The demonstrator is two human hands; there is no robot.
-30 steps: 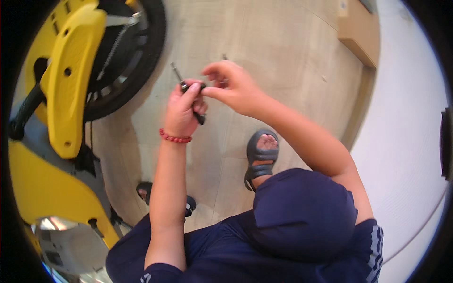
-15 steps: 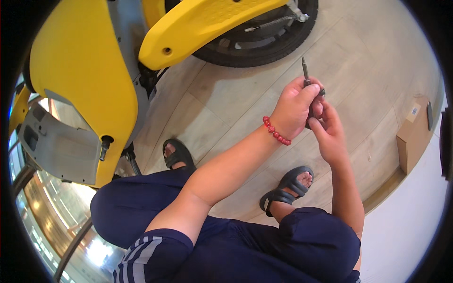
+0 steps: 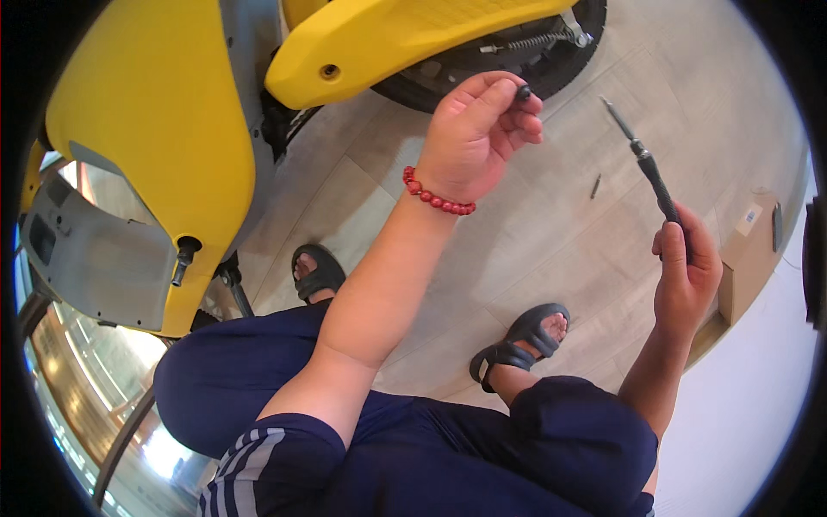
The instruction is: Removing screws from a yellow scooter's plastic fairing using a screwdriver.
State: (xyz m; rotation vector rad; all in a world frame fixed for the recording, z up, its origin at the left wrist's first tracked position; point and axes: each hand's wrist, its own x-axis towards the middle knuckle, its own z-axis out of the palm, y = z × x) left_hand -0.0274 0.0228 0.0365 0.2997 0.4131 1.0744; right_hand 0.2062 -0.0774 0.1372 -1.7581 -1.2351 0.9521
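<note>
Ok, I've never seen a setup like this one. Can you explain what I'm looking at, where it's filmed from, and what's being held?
There is no robot arm here: these are a person's bare hands. The view comes from a wide fisheye camera on that person's head, looking down, so straight edges bend near the rim. The left hand, with a red bead bracelet at its wrist, pinches a small black piece. The right hand grips a screwdriver-like tool by its dark handle, tip pointing up and away. Between the hands, a small thin metal piece lies on the floor. At left stands a yellow two-wheeler; a cardboard box sits at right.
</note>
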